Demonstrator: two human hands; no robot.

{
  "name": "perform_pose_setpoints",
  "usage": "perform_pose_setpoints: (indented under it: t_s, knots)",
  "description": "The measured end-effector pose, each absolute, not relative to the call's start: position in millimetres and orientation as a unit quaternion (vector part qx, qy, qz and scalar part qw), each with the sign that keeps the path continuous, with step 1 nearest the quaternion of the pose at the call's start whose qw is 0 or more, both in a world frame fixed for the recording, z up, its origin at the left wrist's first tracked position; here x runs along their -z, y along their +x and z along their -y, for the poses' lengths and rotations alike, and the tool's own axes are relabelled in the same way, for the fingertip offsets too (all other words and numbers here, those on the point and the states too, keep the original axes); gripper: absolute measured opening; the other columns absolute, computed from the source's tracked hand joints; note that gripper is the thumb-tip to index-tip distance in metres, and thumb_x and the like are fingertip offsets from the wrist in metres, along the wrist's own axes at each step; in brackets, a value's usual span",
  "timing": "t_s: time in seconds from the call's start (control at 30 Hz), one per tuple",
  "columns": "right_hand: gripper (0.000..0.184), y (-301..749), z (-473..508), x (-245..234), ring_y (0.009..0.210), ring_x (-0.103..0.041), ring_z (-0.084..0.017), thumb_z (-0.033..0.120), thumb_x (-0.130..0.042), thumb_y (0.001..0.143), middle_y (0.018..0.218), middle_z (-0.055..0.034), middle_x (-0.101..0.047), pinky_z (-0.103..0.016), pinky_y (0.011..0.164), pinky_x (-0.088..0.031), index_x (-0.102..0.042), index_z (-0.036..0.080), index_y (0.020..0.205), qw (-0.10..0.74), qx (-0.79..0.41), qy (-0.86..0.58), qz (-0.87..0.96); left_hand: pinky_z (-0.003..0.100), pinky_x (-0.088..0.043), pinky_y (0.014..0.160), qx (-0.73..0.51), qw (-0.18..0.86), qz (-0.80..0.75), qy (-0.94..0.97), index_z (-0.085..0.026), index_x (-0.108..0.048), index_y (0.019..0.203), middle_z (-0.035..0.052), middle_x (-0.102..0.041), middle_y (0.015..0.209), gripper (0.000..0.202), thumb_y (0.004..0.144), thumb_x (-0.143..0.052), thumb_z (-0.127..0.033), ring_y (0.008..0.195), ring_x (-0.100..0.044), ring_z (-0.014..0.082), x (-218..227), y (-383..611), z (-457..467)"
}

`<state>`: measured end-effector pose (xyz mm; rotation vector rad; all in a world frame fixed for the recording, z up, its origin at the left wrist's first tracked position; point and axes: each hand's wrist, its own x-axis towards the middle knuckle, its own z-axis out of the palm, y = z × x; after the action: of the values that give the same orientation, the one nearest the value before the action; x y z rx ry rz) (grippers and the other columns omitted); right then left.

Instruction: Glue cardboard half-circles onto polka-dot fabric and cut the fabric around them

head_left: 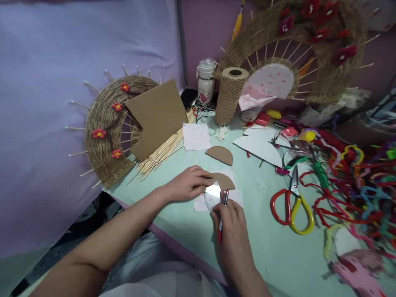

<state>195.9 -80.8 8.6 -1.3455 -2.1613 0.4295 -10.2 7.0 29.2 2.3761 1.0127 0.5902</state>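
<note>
The card is a flat brown half-disc, its curved edge turned away from the person. It lies upon the sheet, which is white with small pinkish spots and lies flat on the worktop. A clear piece, rounded and shiny, overlaps the card's lower left part. The pen, red at both ends, is held tilted at its right side.

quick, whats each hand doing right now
Left hand: fingertips at the brown cardboard piece; whether it grips cannot be told.
Right hand: closed, holding a red pen, fingers at the clear plastic piece.
</note>
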Motion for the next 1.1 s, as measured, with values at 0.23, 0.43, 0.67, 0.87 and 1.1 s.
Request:
perform_pose_setpoints:
  t_s: [0.23,0.43,0.67,0.87,1.1]
  knots:
    - [0.007,189.5,82.1,-12.4,0.108,-0.049,-0.031,0.019,-0.047,0.097,0.112,-0.0164,-0.061,-0.046,0.083,-0.049,-0.053,0.019,0.096,0.276,-0.174,-0.506,0.799,0.041,-0.043,0.098,-0.220,0.249,-0.377,0.865,-0.022,-0.068,0.116,0.0094,-0.066,0.125,0.028,0.092,-0.054,-0.026,0.111,-0.057,0.0224,-28.9,-11.1,-6.6]
    - [0.007,187.2,78.9,-12.6,0.106,-0.052,-0.030,0.019,-0.047,0.096,0.109,-0.0151,-0.062,-0.044,0.079,-0.050,-0.054,0.020,0.097,0.298,-0.167,-0.504,0.793,0.041,-0.044,0.096,-0.228,0.246,-0.383,0.861,-0.023,-0.067,0.117,0.0095,-0.066,0.126,0.028,0.095,-0.051,-0.026,0.109,-0.057,0.0219,-28.7,-9.8,-7.0]
    - [0.004,187.1,77.5,-8.9,0.104,-0.052,-0.030,0.019,-0.051,0.095,0.111,-0.0156,-0.060,-0.044,0.081,-0.049,-0.053,0.020,0.099,0.300,-0.163,-0.504,0.793,0.041,-0.044,0.098,-0.226,0.240,-0.388,0.861,-0.019,-0.067,0.117,0.0097,-0.065,0.128,0.028,0.095,-0.049,-0.025,0.110,-0.057,0.0221,-27.0,-10.8,-7.7]
    - [0.005,187.2,77.0,-8.1,0.106,-0.051,-0.030,0.019,-0.053,0.095,0.115,-0.0164,-0.060,-0.044,0.083,-0.049,-0.053,0.019,0.099,0.301,-0.170,-0.506,0.790,0.040,-0.043,0.098,-0.222,0.245,-0.391,0.859,-0.022,-0.067,0.117,0.0094,-0.064,0.129,0.027,0.095,-0.050,-0.025,0.113,-0.056,0.0219,-25.3,-12.0,-8.6]
    - [0.005,186.9,77.2,-8.3,0.107,-0.050,-0.030,0.018,-0.053,0.095,0.113,-0.0154,-0.059,-0.045,0.085,-0.049,-0.052,0.019,0.100,0.307,-0.172,-0.506,0.788,0.040,-0.043,0.099,-0.218,0.259,-0.403,0.850,-0.023,-0.067,0.118,0.0077,-0.063,0.130,0.028,0.096,-0.050,-0.026,0.114,-0.055,0.0221,-23.2,-12.9,-9.0]
